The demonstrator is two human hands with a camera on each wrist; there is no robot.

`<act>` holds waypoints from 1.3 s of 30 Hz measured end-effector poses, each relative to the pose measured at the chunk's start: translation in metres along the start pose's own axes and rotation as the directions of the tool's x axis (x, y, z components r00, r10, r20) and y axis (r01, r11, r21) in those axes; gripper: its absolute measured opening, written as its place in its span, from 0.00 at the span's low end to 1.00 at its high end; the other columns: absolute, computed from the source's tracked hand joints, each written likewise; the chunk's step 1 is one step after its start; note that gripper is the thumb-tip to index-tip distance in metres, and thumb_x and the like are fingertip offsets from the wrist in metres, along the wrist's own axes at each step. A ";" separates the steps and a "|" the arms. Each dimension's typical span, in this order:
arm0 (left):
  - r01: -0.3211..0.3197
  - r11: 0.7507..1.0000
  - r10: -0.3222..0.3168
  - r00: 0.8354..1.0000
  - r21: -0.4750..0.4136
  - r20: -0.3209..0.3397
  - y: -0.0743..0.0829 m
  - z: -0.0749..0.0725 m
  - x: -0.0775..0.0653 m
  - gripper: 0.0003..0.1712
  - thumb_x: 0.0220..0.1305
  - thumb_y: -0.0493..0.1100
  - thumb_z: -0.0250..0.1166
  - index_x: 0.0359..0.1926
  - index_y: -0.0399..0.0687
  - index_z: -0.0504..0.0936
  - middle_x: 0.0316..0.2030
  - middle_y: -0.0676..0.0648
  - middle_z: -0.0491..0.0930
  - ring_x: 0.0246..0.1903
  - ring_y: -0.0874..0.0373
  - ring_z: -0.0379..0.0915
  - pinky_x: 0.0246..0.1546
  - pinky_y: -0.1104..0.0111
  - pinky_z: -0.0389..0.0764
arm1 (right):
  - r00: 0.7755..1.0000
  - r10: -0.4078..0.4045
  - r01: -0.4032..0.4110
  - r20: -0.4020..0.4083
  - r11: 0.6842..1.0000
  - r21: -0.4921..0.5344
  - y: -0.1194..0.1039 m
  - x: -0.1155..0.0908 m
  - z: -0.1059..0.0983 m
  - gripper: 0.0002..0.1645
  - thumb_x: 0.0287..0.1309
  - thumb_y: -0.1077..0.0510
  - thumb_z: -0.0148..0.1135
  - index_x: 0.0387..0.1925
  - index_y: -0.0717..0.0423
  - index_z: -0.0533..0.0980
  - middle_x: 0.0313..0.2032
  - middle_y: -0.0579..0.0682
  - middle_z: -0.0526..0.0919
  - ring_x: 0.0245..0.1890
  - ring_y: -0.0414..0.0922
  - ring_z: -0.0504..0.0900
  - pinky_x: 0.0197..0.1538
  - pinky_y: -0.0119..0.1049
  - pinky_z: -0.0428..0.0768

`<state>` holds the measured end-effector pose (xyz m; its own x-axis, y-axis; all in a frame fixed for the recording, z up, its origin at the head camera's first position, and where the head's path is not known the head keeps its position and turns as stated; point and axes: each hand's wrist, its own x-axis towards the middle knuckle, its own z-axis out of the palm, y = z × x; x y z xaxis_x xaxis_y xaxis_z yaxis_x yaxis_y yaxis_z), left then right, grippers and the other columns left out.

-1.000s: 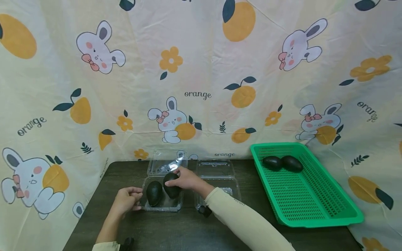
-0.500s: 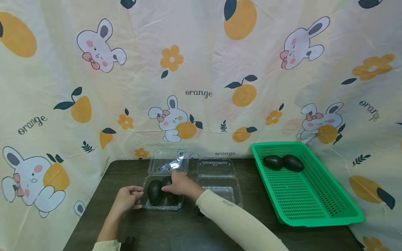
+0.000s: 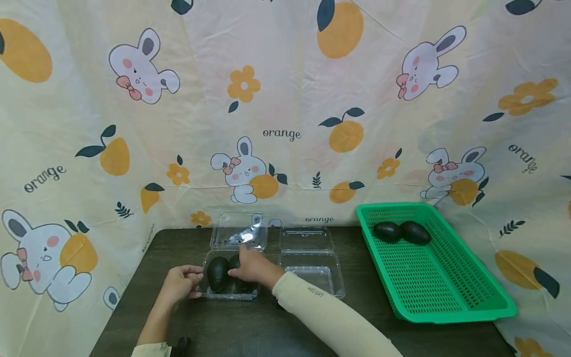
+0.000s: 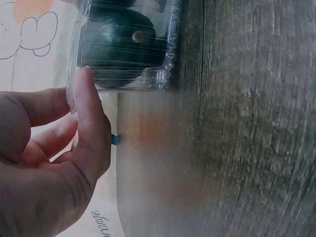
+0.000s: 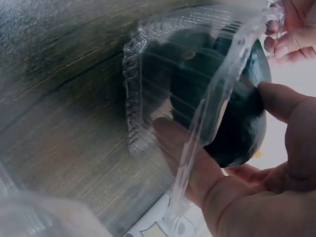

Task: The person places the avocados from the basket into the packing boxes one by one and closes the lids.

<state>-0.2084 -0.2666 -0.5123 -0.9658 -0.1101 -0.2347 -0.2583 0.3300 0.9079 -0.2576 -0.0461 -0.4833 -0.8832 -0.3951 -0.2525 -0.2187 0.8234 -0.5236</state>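
A clear plastic clamshell box (image 3: 229,296) lies with its lid (image 3: 238,237) raised at the back. One dark green avocado (image 3: 217,274) sits in its left half. Beside it, a second avocado (image 5: 239,143) is mostly covered by my right hand (image 3: 255,267) in the head view. In the right wrist view that hand holds this avocado, thumb on its upper side and fingers at the box wall. My left hand (image 3: 180,283) pinches the box's left side between thumb and fingers; in the left wrist view the thumb (image 4: 89,94) presses on the box corner.
A second clear clamshell box (image 3: 312,272), lid up, stands just right of the first. Farther right is a green perforated basket (image 3: 450,317) with two avocados (image 3: 401,232) at its far end. A patterned cloth (image 3: 285,99) hangs behind the dark table (image 3: 250,327).
My right hand has moved slightly left and down with the second avocado, bringing it lower into the box beside the first. The left hand has kept its hold on the box edge.
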 end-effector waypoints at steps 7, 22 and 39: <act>0.006 1.000 -0.006 1.000 -0.009 0.001 0.001 0.002 0.000 0.17 0.72 0.29 0.57 0.58 0.20 0.75 0.33 0.42 0.78 0.28 0.55 0.75 0.28 0.63 0.91 | 0.999 0.032 -0.030 0.042 0.998 -0.048 -0.003 0.000 0.006 0.55 0.65 0.41 0.69 0.81 0.57 0.51 0.74 0.61 0.67 0.60 0.53 0.81 0.60 0.47 0.85; -0.002 1.000 0.002 1.000 0.009 -0.001 0.002 0.002 -0.002 0.17 0.73 0.29 0.56 0.58 0.20 0.76 0.35 0.39 0.81 0.28 0.55 0.76 0.28 0.64 0.91 | 0.990 -0.126 0.080 -0.065 0.872 -0.483 -0.003 -0.007 0.011 0.45 0.59 0.35 0.72 0.67 0.59 0.72 0.61 0.58 0.79 0.62 0.53 0.78 0.59 0.39 0.85; 0.013 1.000 -0.013 1.000 0.003 0.013 0.002 0.001 -0.003 0.19 0.73 0.30 0.56 0.59 0.20 0.74 0.35 0.39 0.80 0.29 0.54 0.76 0.29 0.63 0.91 | 0.962 -0.203 0.180 -0.184 0.974 -0.135 0.026 -0.003 -0.038 0.29 0.66 0.43 0.69 0.60 0.57 0.77 0.51 0.51 0.80 0.46 0.46 0.82 0.45 0.37 0.85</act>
<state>-0.2064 -0.2648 -0.5101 -0.9627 -0.1025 -0.2506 -0.2706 0.3315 0.9038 -0.2765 -0.0083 -0.4653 -0.8815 -0.4720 0.0129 -0.4276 0.7864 -0.4458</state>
